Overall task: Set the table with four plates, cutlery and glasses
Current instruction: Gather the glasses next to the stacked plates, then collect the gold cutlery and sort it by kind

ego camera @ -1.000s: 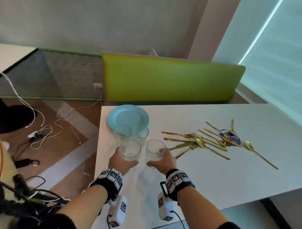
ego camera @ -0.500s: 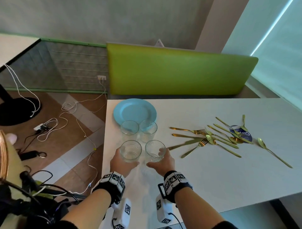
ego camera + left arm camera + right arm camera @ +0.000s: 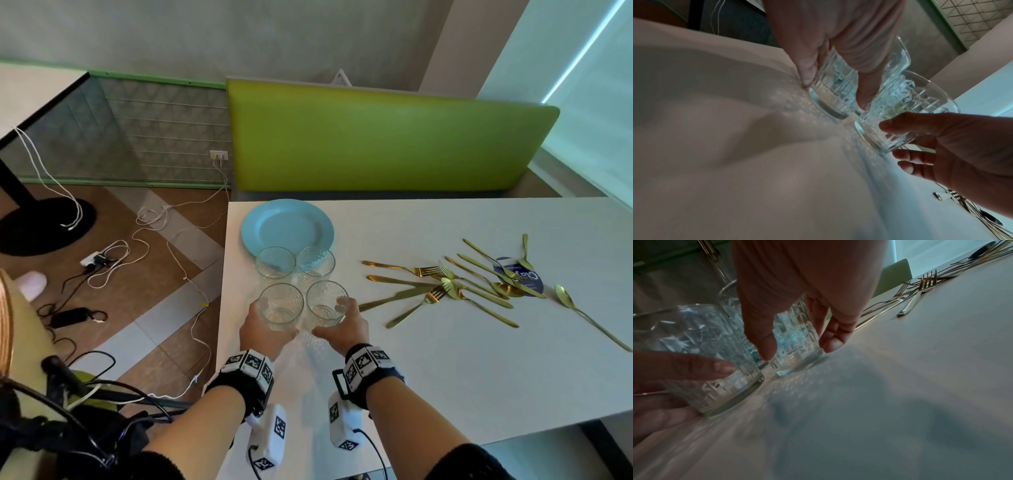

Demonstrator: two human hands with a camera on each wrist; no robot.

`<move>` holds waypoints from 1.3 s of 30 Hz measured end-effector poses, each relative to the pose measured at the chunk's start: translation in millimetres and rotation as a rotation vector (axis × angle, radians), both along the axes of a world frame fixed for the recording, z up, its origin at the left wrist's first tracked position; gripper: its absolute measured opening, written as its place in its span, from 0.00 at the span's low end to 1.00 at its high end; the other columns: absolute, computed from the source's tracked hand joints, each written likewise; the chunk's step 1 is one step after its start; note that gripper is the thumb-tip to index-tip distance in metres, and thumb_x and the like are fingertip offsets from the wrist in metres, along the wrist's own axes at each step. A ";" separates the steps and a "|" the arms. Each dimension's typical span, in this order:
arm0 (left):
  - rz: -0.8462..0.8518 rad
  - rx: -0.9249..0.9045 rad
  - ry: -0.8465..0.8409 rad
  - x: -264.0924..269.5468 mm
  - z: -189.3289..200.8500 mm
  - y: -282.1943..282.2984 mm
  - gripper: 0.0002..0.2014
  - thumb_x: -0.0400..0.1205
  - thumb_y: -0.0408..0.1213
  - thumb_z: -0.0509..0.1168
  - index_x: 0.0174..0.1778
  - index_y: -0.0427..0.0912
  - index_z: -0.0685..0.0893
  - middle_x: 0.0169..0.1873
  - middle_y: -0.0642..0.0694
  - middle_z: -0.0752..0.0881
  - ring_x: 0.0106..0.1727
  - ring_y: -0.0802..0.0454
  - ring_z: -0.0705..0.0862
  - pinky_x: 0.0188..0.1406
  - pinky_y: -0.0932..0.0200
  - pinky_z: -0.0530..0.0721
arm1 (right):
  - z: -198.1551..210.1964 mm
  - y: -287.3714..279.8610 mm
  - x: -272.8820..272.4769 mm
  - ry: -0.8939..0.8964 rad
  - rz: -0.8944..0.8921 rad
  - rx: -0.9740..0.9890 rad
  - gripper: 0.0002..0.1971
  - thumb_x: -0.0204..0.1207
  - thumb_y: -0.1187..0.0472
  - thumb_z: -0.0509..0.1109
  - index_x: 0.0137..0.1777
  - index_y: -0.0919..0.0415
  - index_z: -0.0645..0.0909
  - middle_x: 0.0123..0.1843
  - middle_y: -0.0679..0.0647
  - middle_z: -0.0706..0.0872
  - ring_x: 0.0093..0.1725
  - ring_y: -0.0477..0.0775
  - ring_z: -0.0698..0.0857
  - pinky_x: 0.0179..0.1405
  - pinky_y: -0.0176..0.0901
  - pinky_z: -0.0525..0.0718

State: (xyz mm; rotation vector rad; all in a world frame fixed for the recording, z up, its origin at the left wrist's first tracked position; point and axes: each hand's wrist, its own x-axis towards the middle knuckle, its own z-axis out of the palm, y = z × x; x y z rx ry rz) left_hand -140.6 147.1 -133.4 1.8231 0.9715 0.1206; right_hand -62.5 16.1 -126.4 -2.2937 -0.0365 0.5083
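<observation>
Four clear patterned glasses stand in a cluster near the table's left edge. My left hand [image 3: 265, 329] grips the near left glass [image 3: 281, 306], with thumb and fingers curled round it [image 3: 835, 92]. The near right glass [image 3: 327, 303] is held the same way by my right hand [image 3: 342, 325], seen close up in the right wrist view [image 3: 797, 348]. Both glass bases are at or just above the tabletop. The other two glasses [image 3: 275, 265] [image 3: 315, 262] stand just behind. A light blue plate [image 3: 287, 226] lies beyond them. Gold cutlery [image 3: 445, 284] lies scattered to the right.
The white table [image 3: 445, 370] has its left edge just beside my left hand. A green bench back [image 3: 376, 137] runs along the far side. A lone gold spoon [image 3: 589, 315] lies far right. Cables and a power strip [image 3: 96, 260] lie on the floor.
Both hands keep their hold on the two near glasses, which stay in about the same spot. Only the head view has shifted a little.
</observation>
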 end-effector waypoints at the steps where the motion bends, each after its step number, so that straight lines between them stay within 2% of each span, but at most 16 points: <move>1: 0.002 -0.001 0.000 1.1 0.7 -0.1 0.44 0.63 0.37 0.82 0.73 0.40 0.68 0.69 0.40 0.79 0.70 0.41 0.78 0.66 0.55 0.76 | -0.1 0.0 1.2 0.005 0.005 0.001 0.39 0.61 0.59 0.82 0.71 0.57 0.68 0.65 0.57 0.82 0.65 0.58 0.81 0.61 0.42 0.79; 10: 0.032 -0.003 0.006 8.6 -0.7 -1.4 0.45 0.63 0.37 0.82 0.75 0.39 0.67 0.69 0.38 0.78 0.70 0.40 0.77 0.68 0.53 0.75 | 0.7 -0.6 7.5 0.042 0.025 0.007 0.40 0.62 0.58 0.82 0.73 0.55 0.67 0.66 0.57 0.81 0.65 0.57 0.80 0.60 0.41 0.78; 14: 0.044 -0.007 0.022 11.1 -4.5 -1.3 0.47 0.63 0.38 0.82 0.75 0.39 0.66 0.70 0.38 0.77 0.71 0.39 0.76 0.69 0.53 0.74 | -0.4 -1.1 9.9 0.056 0.037 0.015 0.40 0.63 0.58 0.82 0.74 0.54 0.67 0.66 0.56 0.81 0.63 0.56 0.81 0.56 0.38 0.77; 17: 0.047 -0.023 0.031 10.0 -5.6 -0.2 0.50 0.62 0.38 0.82 0.78 0.38 0.63 0.72 0.38 0.75 0.73 0.40 0.75 0.71 0.52 0.73 | -2.9 -2.0 10.3 0.069 0.038 0.008 0.40 0.62 0.59 0.82 0.74 0.55 0.67 0.66 0.57 0.82 0.64 0.57 0.81 0.61 0.41 0.79; 22: 0.043 -0.004 -0.015 5.1 1.1 -2.4 0.60 0.58 0.38 0.84 0.81 0.35 0.53 0.79 0.36 0.63 0.80 0.42 0.63 0.79 0.51 0.64 | -0.7 -8.1 11.9 0.119 0.039 -0.002 0.46 0.62 0.62 0.82 0.78 0.55 0.62 0.74 0.56 0.76 0.70 0.55 0.78 0.69 0.44 0.77; 25: 0.080 0.045 -0.111 -0.1 13.1 -7.4 0.65 0.55 0.38 0.85 0.82 0.37 0.49 0.80 0.36 0.55 0.83 0.41 0.54 0.81 0.48 0.58 | 9.9 -15.9 14.5 0.132 0.036 -0.028 0.48 0.64 0.64 0.82 0.81 0.55 0.58 0.77 0.58 0.73 0.73 0.56 0.75 0.71 0.45 0.75; 27: 0.080 0.115 -0.179 -1.6 26.6 -10.5 0.68 0.51 0.44 0.86 0.82 0.38 0.50 0.81 0.36 0.52 0.82 0.40 0.50 0.82 0.42 0.54 | 17.7 -22.6 18.6 0.136 0.031 -0.053 0.47 0.65 0.65 0.81 0.81 0.55 0.58 0.75 0.58 0.75 0.73 0.56 0.76 0.70 0.46 0.75; 28: 0.071 0.160 -0.224 -1.4 33.8 -12.3 0.69 0.49 0.52 0.84 0.81 0.38 0.51 0.80 0.35 0.52 0.82 0.38 0.50 0.81 0.40 0.53 | 20.5 -26.7 22.0 0.135 0.020 -0.063 0.47 0.65 0.65 0.81 0.80 0.55 0.58 0.73 0.58 0.77 0.72 0.56 0.77 0.70 0.46 0.76; 29: 0.058 0.220 -0.278 -0.3 40.9 -13.8 0.71 0.47 0.64 0.79 0.80 0.36 0.53 0.79 0.33 0.54 0.81 0.37 0.51 0.80 0.39 0.52 | 25.3 -30.5 24.8 0.127 0.009 -0.069 0.46 0.65 0.65 0.81 0.80 0.56 0.59 0.71 0.59 0.78 0.71 0.57 0.77 0.70 0.46 0.76; 30: 0.046 0.293 -0.326 2.8 46.8 -14.9 0.73 0.44 0.76 0.69 0.79 0.34 0.56 0.78 0.32 0.56 0.80 0.35 0.54 0.79 0.39 0.53 | 32.1 -34.6 27.3 0.117 -0.002 -0.079 0.45 0.64 0.65 0.81 0.79 0.56 0.61 0.70 0.59 0.79 0.71 0.57 0.77 0.69 0.46 0.76; 31: 0.040 0.350 -0.363 8.2 51.9 -15.8 0.74 0.43 0.83 0.60 0.78 0.32 0.59 0.77 0.30 0.59 0.79 0.35 0.56 0.78 0.40 0.54 | 38.8 -39.0 30.0 0.096 -0.009 -0.089 0.44 0.65 0.65 0.81 0.78 0.57 0.62 0.69 0.59 0.80 0.70 0.57 0.77 0.69 0.45 0.75; 32: 0.031 0.381 -0.392 14.8 59.8 -17.9 0.73 0.44 0.84 0.57 0.77 0.30 0.61 0.75 0.30 0.61 0.78 0.34 0.58 0.78 0.41 0.55 | 45.2 -44.7 33.4 0.080 -0.021 -0.100 0.41 0.65 0.64 0.81 0.77 0.58 0.65 0.67 0.59 0.81 0.69 0.57 0.78 0.69 0.44 0.75; 34: 0.004 0.399 -0.437 29.9 76.9 -25.6 0.65 0.51 0.75 0.65 0.75 0.28 0.63 0.73 0.28 0.64 0.76 0.32 0.62 0.77 0.41 0.57 | 59.7 -58.8 39.3 0.055 -0.034 -0.112 0.37 0.66 0.64 0.80 0.74 0.60 0.68 0.62 0.57 0.84 0.63 0.56 0.83 0.63 0.42 0.80; 36: -0.044 0.349 -0.479 45.2 95.0 -38.2 0.54 0.60 0.56 0.74 0.74 0.26 0.64 0.71 0.28 0.67 0.73 0.31 0.67 0.76 0.43 0.63 | 74.3 -75.6 45.4 0.038 -0.042 -0.108 0.31 0.68 0.65 0.78 0.70 0.60 0.70 0.55 0.55 0.86 0.51 0.53 0.88 0.46 0.36 0.86; 37: -0.086 0.303 -0.499 53.3 102.9 -45.7 0.47 0.65 0.46 0.76 0.74 0.25 0.64 0.70 0.28 0.68 0.70 0.31 0.72 0.73 0.46 0.68 | 81.0 -84.7 48.5 0.020 -0.055 -0.100 0.30 0.69 0.66 0.77 0.70 0.60 0.71 0.54 0.55 0.86 0.50 0.51 0.87 0.44 0.33 0.84; 39: -0.169 0.248 -0.522 70.2 113.0 -62.0 0.35 0.73 0.31 0.73 0.73 0.27 0.66 0.67 0.31 0.71 0.63 0.34 0.78 0.62 0.58 0.75 | 91.0 -102.8 53.9 -0.028 -0.068 -0.113 0.30 0.70 0.65 0.77 0.72 0.61 0.72 0.61 0.56 0.84 0.61 0.52 0.83 0.56 0.36 0.79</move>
